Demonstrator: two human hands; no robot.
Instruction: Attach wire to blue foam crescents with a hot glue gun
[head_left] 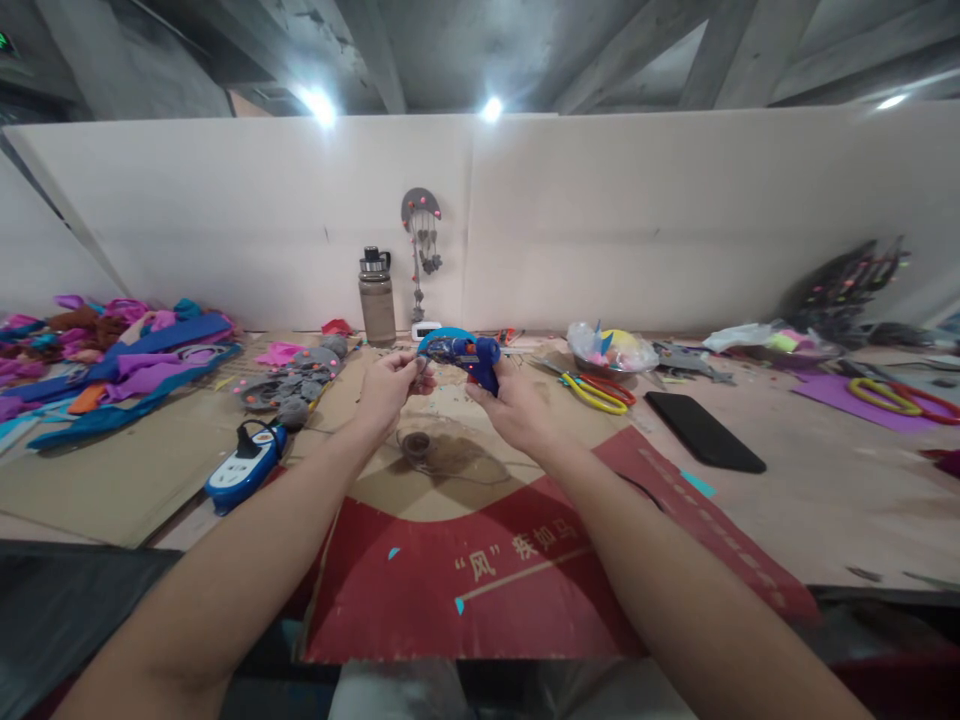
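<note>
My right hand (517, 402) is wrapped around the handle of a blue hot glue gun (482, 360), whose front end points left. Close to that front end, the fingers of my left hand (386, 388) are pinched together on something small and greyish that I cannot make out. Both hands are raised over a cardboard sheet with a red printed part (420, 590). Below them on the cardboard lies a small coil of thin cord (415, 446), with a loose strand trailing right.
At left are a blue-and-white power strip (246, 470), grey felt pieces (300, 380) and a colourful fabric pile (135, 350). A bottle (377, 305) stands by the partition, near a hanging grey ornament (421, 215). To the right lie yellow-handled scissors (596, 393) and a black phone (703, 430).
</note>
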